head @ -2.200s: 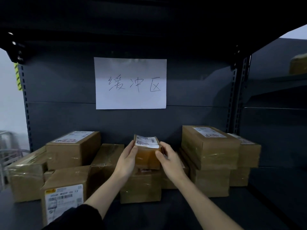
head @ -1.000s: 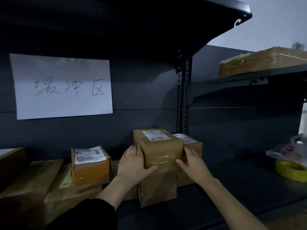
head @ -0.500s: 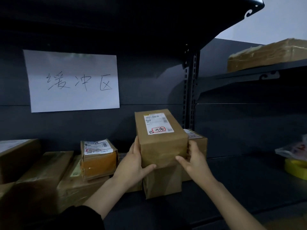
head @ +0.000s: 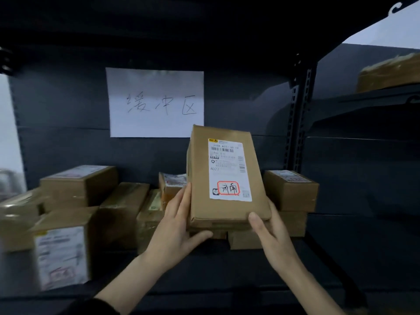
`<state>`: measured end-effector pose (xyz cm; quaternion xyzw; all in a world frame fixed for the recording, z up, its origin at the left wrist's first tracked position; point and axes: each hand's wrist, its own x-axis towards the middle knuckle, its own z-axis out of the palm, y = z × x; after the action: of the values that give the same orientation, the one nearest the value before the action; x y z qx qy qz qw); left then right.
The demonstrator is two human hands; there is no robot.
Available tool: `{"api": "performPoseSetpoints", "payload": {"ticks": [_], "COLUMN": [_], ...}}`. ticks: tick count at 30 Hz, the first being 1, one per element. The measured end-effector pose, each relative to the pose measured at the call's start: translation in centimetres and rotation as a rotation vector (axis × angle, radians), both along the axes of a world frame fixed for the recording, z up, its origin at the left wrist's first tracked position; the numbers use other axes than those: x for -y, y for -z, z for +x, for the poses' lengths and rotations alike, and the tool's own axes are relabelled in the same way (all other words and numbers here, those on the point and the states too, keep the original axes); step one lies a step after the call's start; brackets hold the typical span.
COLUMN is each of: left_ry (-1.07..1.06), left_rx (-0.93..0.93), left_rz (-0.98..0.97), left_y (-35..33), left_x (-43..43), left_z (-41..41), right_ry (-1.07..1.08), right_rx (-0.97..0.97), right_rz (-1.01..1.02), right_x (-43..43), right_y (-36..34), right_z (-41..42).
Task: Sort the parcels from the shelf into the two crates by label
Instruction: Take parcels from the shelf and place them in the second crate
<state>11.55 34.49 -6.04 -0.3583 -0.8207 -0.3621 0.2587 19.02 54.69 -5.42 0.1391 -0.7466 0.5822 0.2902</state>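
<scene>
I hold a brown cardboard parcel (head: pixel 200 178) tilted up toward me in front of the shelf, its white shipping label (head: pixel 229 169) facing me with a red-boxed handwritten mark near the bottom. My left hand (head: pixel 177 226) grips its lower left edge and underside. My right hand (head: pixel 270 237) grips its lower right corner. Several other brown parcels (head: pixel 79 185) sit on the dark shelf (head: pixel 227 267) behind and to the left. The crates are out of view.
A white paper sign (head: pixel 156 102) with handwriting hangs on the shelf's back panel. Stacked boxes (head: pixel 291 189) stand right of the held parcel, by the upright post (head: pixel 297 123). A labelled box (head: pixel 61 255) sits front left. Another parcel (head: pixel 391 73) lies on the upper right shelf.
I let go of the small orange-taped parcel, took the larger box from the right stack, lifted it and tilted its label toward me. The view has swung back left.
</scene>
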Motion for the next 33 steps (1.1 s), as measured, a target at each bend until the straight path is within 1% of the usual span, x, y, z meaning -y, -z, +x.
{"api": "performPoseSetpoints", "payload": {"ticks": [4,6,8,12,17,20,27,30,33], "left_ry": [0.057,0.052,0.011,-0.047,-0.113,-0.156,-0.242,-0.298,-0.337], "left_rx": [0.145,0.22,0.283,0.335,0.396,0.422,0.434,0.467,0.474], "left_rz": [0.159,0.212,0.22,0.159,0.114,0.11,0.083,0.046,-0.008], "left_y": [1.1,1.5,1.8,3.3,5.3,6.4,8.0,8.4,8.4], "left_x": [2.6,3.8,4.9,7.4,10.8,13.0,16.5,17.1,17.2], "left_z": [2.3,3.3,4.1,5.0,5.0,4.8,3.5,2.7,2.1], "right_ry": [-0.085,-0.074,-0.03,-0.003,0.059,0.055,0.047,0.055,0.06], "right_rx": [0.009,0.018,0.015,0.021,0.107,0.156,0.239,0.287,0.31], "right_rz": [-0.06,-0.043,-0.007,0.045,0.102,0.146,0.251,0.301,0.307], "right_x": [2.7,4.0,5.2,7.6,11.3,13.5,17.2,18.2,18.6], "right_y": [1.4,2.4,3.5,5.9,9.0,9.9,10.2,9.9,9.4], "right_z": [0.4,0.6,0.9,0.9,0.4,0.0,-1.5,-2.2,-3.0]}}
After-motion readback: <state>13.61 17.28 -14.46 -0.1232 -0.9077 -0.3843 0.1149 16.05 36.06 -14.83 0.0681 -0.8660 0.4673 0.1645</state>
